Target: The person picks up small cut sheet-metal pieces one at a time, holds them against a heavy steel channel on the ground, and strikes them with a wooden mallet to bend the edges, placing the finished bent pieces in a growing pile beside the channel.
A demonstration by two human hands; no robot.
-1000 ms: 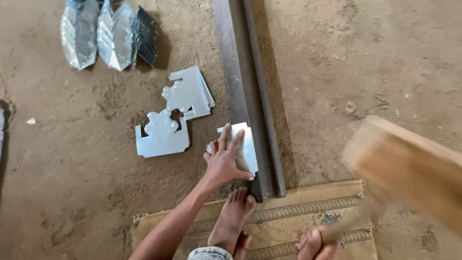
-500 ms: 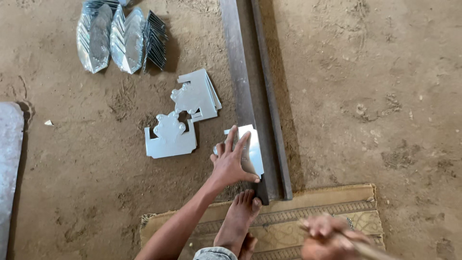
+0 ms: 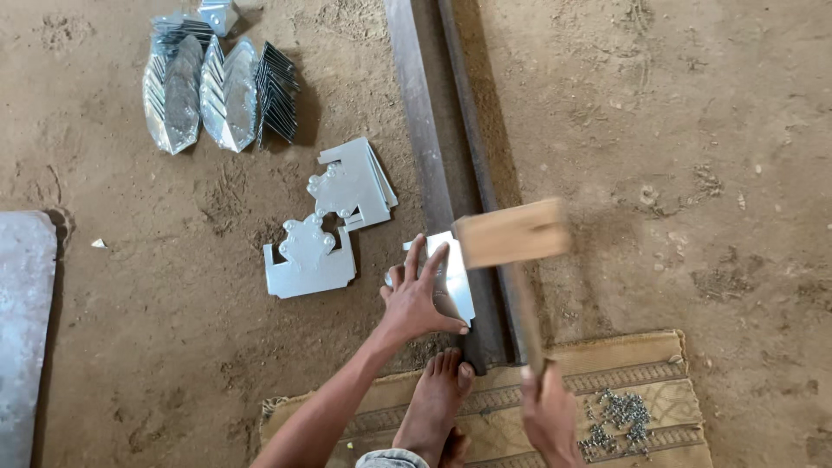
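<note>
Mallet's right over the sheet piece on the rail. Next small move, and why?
Probably a short strike downward: the wooden mallet head hangs just above the flat silver sheet-metal piece that the left hand pins flat against the dark steel angle bar; the right hand grips the handle.

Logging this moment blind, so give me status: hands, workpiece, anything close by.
Left hand flat on metal sheet against steel rail. Right hand grips wooden mallet, head over sheet. Bare foot at rail end; cut plates left.
</note>
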